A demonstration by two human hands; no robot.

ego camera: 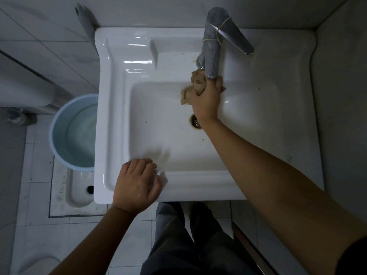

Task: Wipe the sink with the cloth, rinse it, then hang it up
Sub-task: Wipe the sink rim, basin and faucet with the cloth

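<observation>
A white ceramic sink fills the middle of the view, with a rusty drain in its basin. My right hand is closed on a bunched tan cloth, pressed against the basin's far wall just under the spout of the metal faucet. The faucet's lever points right and has a rubber band wound round it. My left hand rests on the sink's front rim with its fingers curled and holds nothing. No running water shows.
A light blue bucket with water stands on the floor left of the sink, beside a squat toilet pan. Grey tiled walls lie behind and to the right. My legs show below the sink's front edge.
</observation>
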